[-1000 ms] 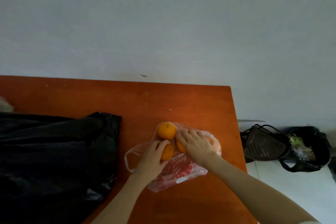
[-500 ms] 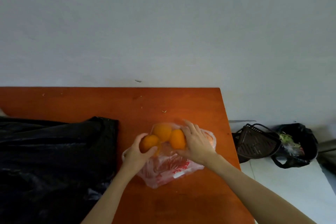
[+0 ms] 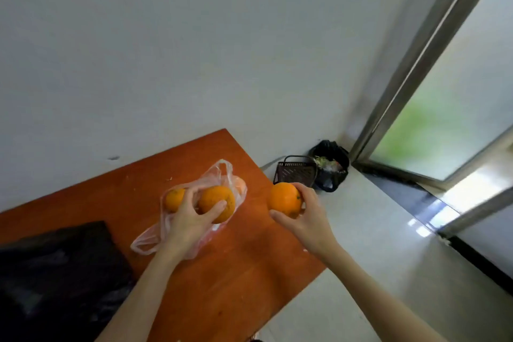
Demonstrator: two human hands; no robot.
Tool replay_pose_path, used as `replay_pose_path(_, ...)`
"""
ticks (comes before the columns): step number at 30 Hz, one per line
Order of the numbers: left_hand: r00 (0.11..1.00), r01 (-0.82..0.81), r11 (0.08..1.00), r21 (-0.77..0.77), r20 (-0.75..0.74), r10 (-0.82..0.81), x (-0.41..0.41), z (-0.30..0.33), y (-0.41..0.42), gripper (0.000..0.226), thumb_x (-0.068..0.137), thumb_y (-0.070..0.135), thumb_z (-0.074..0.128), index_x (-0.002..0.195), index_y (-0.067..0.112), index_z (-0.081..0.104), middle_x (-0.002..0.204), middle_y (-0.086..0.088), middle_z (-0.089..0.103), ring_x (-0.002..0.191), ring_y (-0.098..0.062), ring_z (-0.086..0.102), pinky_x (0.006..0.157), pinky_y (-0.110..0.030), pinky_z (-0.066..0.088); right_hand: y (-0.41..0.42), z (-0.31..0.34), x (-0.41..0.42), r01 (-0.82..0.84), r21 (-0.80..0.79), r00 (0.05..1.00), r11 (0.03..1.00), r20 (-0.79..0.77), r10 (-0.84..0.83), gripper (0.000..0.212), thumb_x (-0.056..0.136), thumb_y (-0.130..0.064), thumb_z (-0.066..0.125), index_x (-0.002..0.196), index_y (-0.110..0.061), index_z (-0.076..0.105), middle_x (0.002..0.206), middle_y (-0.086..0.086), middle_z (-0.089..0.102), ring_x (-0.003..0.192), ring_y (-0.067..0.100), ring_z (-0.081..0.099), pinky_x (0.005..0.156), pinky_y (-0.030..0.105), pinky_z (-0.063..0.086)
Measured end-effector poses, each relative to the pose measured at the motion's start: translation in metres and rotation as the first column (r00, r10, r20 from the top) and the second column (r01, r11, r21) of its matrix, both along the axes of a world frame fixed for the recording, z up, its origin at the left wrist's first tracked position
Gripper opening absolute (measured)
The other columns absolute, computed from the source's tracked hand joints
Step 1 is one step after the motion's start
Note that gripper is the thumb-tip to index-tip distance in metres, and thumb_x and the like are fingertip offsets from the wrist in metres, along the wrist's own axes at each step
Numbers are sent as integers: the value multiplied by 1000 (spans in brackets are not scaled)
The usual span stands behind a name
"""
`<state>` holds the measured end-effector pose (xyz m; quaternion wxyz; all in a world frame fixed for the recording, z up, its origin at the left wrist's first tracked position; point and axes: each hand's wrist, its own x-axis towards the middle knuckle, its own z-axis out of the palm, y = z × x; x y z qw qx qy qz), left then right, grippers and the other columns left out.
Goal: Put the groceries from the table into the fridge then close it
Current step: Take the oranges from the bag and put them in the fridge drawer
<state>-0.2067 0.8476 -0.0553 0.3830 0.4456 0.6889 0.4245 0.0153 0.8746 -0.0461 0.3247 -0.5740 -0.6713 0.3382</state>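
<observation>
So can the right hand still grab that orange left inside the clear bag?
Probably not right now. The right hand is already wrapped around an orange out past the table edge. The orange in the clear bag lies uncovered near the bag's far side, but the hand would need emptying first.

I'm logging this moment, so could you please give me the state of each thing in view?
left hand: holding two oranges
oranges in left hand: lifted above the bag
right hand: holding one orange
orange in right hand: lifted, past the table edge
clear plastic bag: open, on table, one orange left inside
bin: on floor, holding scraps
</observation>
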Motion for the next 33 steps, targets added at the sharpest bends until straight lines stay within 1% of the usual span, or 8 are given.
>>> replay_pose_path(3,993,115,993,-35,40,-113,48,4,-22,50,81,32,69,122,25,42,119,2,45,108,-18,47,71,-21,39,-48,3,49,178,-6,984,984,7,-178,66,71,-36,77,127,-21,44,117,-6,46,103,11,48,85,25,43)
replay_pose_path(10,882,466,882,-68,121,-456,177,15,-67,48,82,30,68,121,25,42,116,-1,48,97,-14,51,63,-19,43,-159,14,162,486,-14,874,874,20,-486,68,74,-39,74,131,-23,40,116,-11,40,103,9,46,82,23,42)
replay_pose_path(14,787,614,788,-49,113,-607,251,20,-91,51,76,33,76,116,25,45,118,-6,56,99,-18,57,78,-31,51,-218,15,229,625,-5,780,781,-18,-625,70,73,-42,74,131,-28,38,121,-8,43,102,11,48,80,23,44)
replay_pose_path(20,672,740,670,-60,63,-737,373,23,-149,46,81,36,68,118,29,41,123,-7,53,106,-24,55,82,-33,46,-318,23,336,739,-23,673,673,-21,-740,66,72,-43,75,126,-30,39,123,-6,45,106,15,51,83,29,47)
replay_pose_path(23,579,814,577,-67,11,-815,455,23,-193,45,82,39,65,119,33,38,119,-2,49,104,-21,52,79,-30,43,-381,31,405,797,-4,604,604,-19,-797,65,72,-41,75,126,-30,40,121,-7,46,104,13,50,80,26,43)
replay_pose_path(27,453,891,453,-17,-3,-891,552,26,-261,42,84,34,65,116,34,38,114,-1,48,98,-18,52,68,-19,43,-459,37,487,884,24,468,468,-9,-884,65,72,-40,76,127,-27,45,123,-3,52,107,17,52,88,32,45)
replay_pose_path(30,321,947,321,-8,1,-947,614,28,-305,41,84,32,66,116,33,40,114,2,46,91,-9,52,66,-16,43,-510,41,531,935,14,355,355,-11,-935,64,73,-39,75,129,-26,45,122,-4,52,106,16,52,86,28,42)
replay_pose_path(33,195,981,195,6,-13,-981,673,32,-337,45,83,33,67,119,32,40,114,2,47,91,-9,52,67,-15,44,-551,42,569,966,3,259,259,-23,-966,68,72,-41,74,131,-28,43,126,-3,50,109,17,52,92,35,45)
